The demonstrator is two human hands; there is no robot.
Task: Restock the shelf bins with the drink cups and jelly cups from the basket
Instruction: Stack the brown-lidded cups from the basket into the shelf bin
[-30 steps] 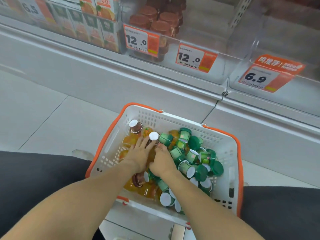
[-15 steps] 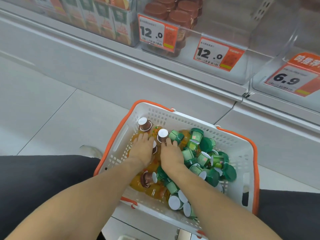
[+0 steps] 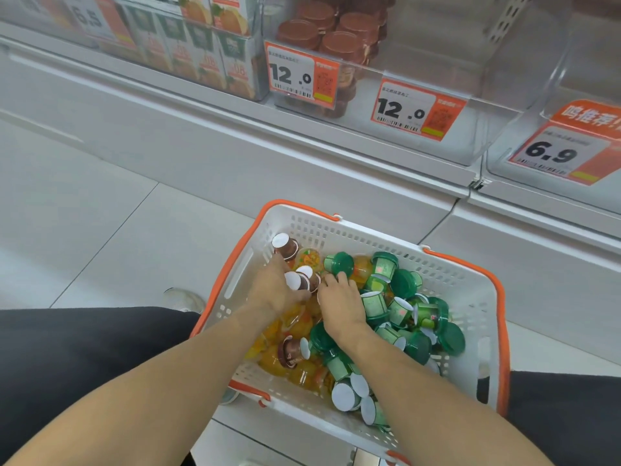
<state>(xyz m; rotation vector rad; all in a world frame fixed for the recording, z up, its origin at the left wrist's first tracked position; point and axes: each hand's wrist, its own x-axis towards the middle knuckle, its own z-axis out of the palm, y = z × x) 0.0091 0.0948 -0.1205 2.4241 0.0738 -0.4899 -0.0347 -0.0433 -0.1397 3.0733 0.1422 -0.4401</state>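
A white basket with an orange rim (image 3: 465,264) sits between my knees. It holds several green-lidded drink cups (image 3: 383,266) on the right, orange jelly cups (image 3: 297,322) on the left, and brown cups with white bases, one lying alone (image 3: 291,353) and one (image 3: 285,245) by the far wall. My left hand (image 3: 272,292) grips two brown cups (image 3: 300,280) at the pile's top. My right hand (image 3: 339,306) rests right beside it, fingers curled down into the pile with their tips hidden.
Clear shelf bins run above the basket. One holds brown-lidded cups (image 3: 331,37) behind a 12.0 tag, the bin to its right (image 3: 447,58) behind a second 12.0 tag shows no goods, and another carries a 6.9 tag (image 3: 557,154). Juice cartons (image 3: 208,48) fill the left bin.
My left hand has closed round two brown cups and lifted them slightly. My right hand's fingers have curled more. The view has tilted so the shelf sits lower and closer.
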